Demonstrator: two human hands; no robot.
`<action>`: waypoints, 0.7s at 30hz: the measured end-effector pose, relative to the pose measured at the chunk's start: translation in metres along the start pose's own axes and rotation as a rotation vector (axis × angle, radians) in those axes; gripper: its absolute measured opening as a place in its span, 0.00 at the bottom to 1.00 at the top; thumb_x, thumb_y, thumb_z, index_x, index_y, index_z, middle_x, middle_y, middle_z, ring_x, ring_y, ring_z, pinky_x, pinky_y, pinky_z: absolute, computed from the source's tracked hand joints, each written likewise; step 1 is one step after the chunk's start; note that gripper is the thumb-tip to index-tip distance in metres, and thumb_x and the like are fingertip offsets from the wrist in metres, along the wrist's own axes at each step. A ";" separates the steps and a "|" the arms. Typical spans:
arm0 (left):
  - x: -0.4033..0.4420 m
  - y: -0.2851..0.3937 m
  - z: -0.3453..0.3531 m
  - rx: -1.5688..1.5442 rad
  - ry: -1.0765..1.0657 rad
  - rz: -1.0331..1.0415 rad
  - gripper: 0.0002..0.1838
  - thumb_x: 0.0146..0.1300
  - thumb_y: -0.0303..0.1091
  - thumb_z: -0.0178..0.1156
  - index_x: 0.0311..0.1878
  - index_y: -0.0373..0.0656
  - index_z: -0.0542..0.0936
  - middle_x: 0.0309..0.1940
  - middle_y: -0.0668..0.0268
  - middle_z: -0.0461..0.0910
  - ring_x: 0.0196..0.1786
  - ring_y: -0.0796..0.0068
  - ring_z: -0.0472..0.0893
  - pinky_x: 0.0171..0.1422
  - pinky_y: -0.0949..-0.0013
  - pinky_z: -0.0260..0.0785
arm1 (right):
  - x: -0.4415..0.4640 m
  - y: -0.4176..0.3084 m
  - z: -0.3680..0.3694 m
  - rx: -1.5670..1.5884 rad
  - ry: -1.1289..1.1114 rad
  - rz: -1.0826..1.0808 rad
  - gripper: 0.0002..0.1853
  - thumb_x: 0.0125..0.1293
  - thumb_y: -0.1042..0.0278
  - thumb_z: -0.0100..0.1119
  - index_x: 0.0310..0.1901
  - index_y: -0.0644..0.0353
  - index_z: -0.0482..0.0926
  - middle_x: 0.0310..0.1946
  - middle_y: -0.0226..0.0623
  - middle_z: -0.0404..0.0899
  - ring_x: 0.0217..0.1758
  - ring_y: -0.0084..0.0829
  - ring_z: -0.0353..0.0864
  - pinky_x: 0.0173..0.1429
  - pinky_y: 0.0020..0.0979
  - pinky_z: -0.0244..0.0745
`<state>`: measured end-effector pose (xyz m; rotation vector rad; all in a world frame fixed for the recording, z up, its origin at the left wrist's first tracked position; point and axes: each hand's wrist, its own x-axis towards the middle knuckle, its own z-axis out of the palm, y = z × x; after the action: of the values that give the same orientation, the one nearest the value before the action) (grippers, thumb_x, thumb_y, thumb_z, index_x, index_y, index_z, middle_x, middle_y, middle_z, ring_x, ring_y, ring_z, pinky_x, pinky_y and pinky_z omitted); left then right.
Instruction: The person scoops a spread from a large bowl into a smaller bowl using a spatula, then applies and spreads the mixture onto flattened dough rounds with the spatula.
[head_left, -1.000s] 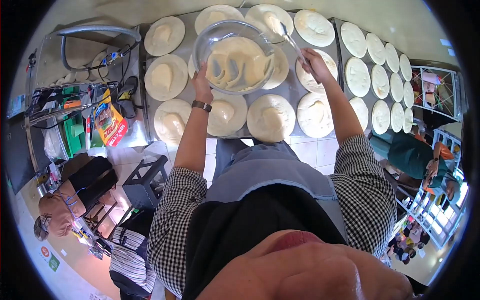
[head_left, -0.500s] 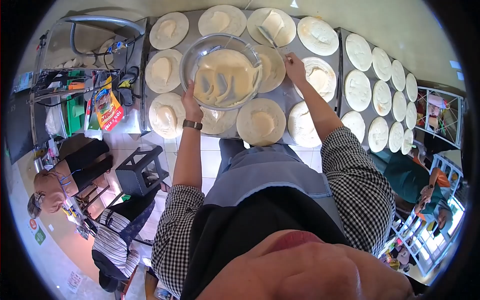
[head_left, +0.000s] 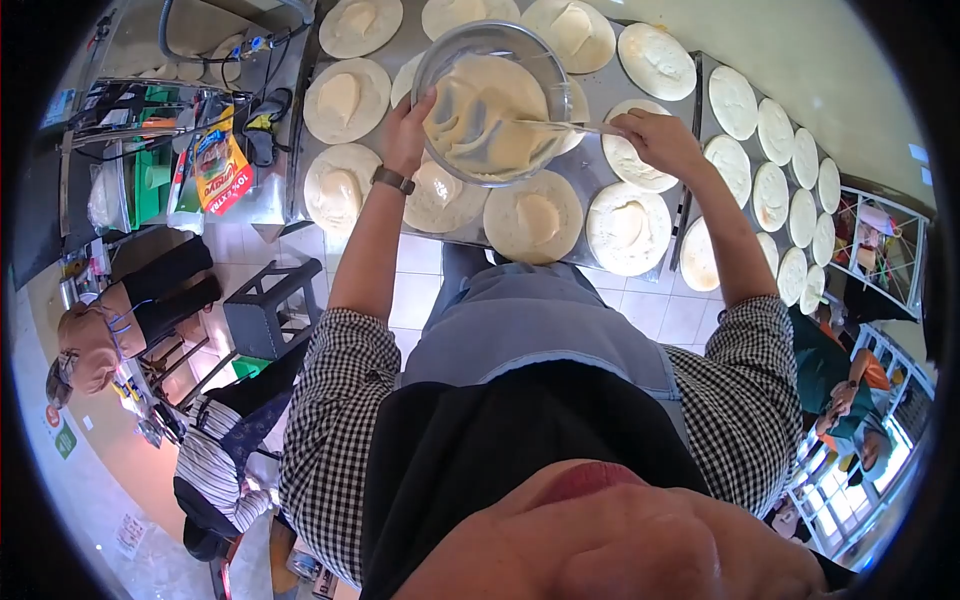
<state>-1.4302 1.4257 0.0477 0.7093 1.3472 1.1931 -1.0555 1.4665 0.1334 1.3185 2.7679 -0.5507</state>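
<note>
My left hand (head_left: 408, 132) grips the left rim of a clear bowl (head_left: 492, 32) tilted over the metal table. Pale creamy mixture (head_left: 500, 95) coats the inside of the bowl. In my right hand (head_left: 648, 138) is the handle of a spatula (head_left: 585, 127), whose blade lies in the mixture. Round flat dough pieces surround the bowl, several topped with a dollop of cream, such as the one (head_left: 534, 218) just below it and another (head_left: 628, 229) at the front right.
A second metal table with more rounds (head_left: 733, 103) stands at the right. Left of the dough are a red and yellow packet (head_left: 222, 165) and a hose. A black stool (head_left: 262, 310) and people (head_left: 215, 455) are at the left; another person (head_left: 840, 400) is at the right.
My right hand has brought the spatula from above the top round, beside the bowl, down into the mixture. The view has shifted, and the bowl remains in my left hand.
</note>
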 end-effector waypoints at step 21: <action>0.009 -0.027 0.024 -0.223 -0.013 -0.200 0.28 0.64 0.48 0.59 0.56 0.31 0.73 0.46 0.59 0.80 0.45 0.70 0.82 0.49 0.68 0.74 | -0.033 0.008 0.100 1.785 -0.589 0.525 0.11 0.70 0.67 0.49 0.45 0.66 0.76 0.21 0.32 0.73 0.12 0.14 0.61 0.13 0.15 0.54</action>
<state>-1.4029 1.4315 0.0232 0.4126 1.2204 1.1536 -1.0413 1.4139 0.0426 1.3032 0.8653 -2.8430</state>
